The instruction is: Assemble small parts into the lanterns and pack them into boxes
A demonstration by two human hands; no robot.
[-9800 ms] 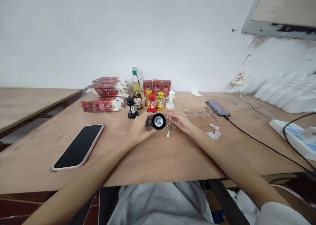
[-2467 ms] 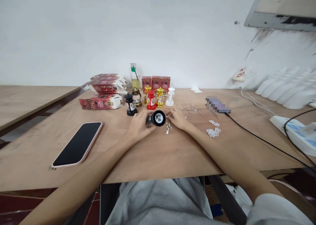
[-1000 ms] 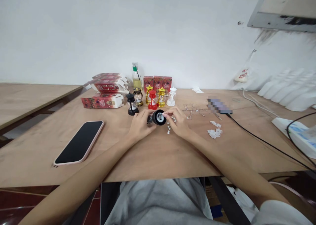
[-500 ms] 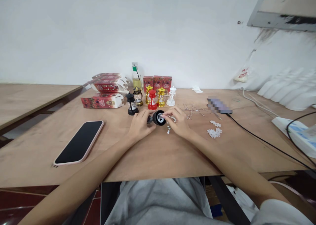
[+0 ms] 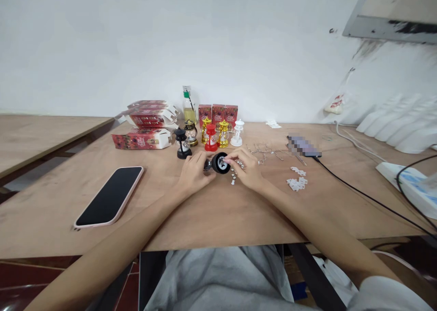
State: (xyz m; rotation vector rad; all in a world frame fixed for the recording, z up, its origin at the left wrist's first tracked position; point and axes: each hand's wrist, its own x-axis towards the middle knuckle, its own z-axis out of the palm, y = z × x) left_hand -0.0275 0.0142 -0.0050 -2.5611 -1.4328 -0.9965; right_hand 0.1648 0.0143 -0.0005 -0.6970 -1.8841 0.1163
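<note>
My left hand (image 5: 194,172) is closed around a small black lantern (image 5: 216,164), tipped on its side so its open base faces right and shows a white inside. At that base, the fingertips of my right hand (image 5: 247,167) are pinched together; whatever they hold is too small to make out. Small button-like pieces (image 5: 233,176) lie on the table below my right fingers. Just behind my hands stand miniature lanterns: a black one (image 5: 183,145), a red one (image 5: 210,138), a white one (image 5: 238,133) and gold ones (image 5: 223,134).
Red printed boxes (image 5: 146,139) are stacked at the back left, near a glass bottle (image 5: 189,106). A phone (image 5: 111,196) lies left. To the right are bent wires (image 5: 266,151), white plastic pieces (image 5: 297,183), another phone (image 5: 303,146) with a black cable and a power strip (image 5: 408,188).
Almost nothing differs. Both hands stay in place at the lantern, with only a very slight shift of the right fingertips at its base.
</note>
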